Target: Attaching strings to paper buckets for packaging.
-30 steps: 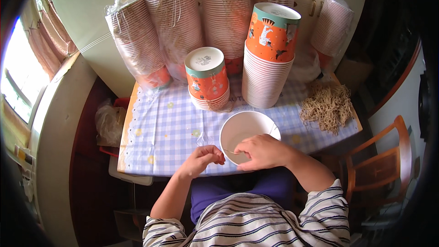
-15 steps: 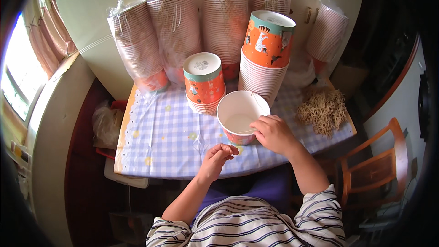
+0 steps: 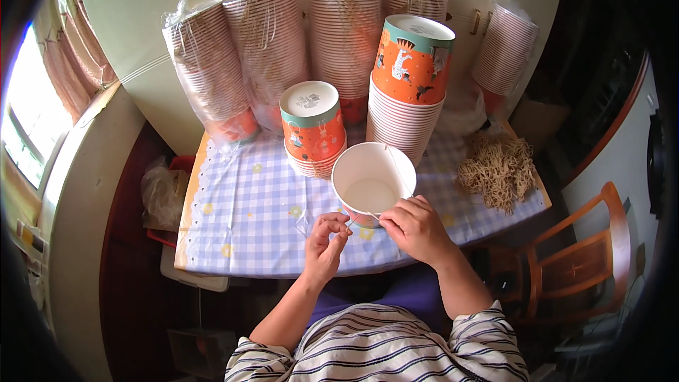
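An open paper bucket [image 3: 362,170] stands upright in front of me, its white inside facing up. A thin pale cord [image 3: 352,223] runs between my hands at its near rim. My left hand [image 3: 325,246] is closed in a pinch on the cord, just off the bucket's near left side. Thumb and fingers of my right hand [image 3: 419,232] pinch the cord close to the near right rim. Another length of cord shows at the bucket's far right edge. A tangled heap of beige cords [image 3: 498,173] lies at the table's right.
Behind the bucket stand a short upside-down stack of orange buckets [image 3: 315,131] and a taller one [image 3: 410,74]. Several plastic-wrapped bucket stacks [image 3: 269,49] line the back. A checked cloth [image 3: 240,219] covers the table. A wooden chair [image 3: 576,262] is at the right.
My right hand has come off the bucket's inner right side down to the near rim. The left hand has moved slightly left and up. The bucket has shifted slightly.
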A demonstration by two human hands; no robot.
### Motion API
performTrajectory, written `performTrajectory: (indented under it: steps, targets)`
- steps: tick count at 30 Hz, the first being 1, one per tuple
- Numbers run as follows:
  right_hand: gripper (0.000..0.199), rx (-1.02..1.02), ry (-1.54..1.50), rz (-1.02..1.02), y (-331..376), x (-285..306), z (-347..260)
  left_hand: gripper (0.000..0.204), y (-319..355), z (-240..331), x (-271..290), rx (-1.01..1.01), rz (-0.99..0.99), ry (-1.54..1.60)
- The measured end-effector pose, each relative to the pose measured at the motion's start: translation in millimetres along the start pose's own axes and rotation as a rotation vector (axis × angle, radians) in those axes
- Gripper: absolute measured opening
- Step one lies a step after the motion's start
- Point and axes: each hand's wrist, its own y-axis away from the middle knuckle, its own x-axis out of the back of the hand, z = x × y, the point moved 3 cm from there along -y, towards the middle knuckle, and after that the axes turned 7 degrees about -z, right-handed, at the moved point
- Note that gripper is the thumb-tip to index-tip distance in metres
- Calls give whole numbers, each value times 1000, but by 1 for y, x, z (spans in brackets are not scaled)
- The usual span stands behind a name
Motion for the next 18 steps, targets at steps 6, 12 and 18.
performTrajectory:
  steps: [6, 12, 18]
  targets:
    - [17, 112, -86, -57, -14, 0, -4, 10, -13, -1, 4, 16, -82, 200]
    - [15, 218, -215, -93, -43, 14, -3, 8, -28, 0, 2, 85, -31, 429]
    - [13, 280, -267, -167, -60, 11, -8, 12, -30, -5, 2, 214, -48, 433]
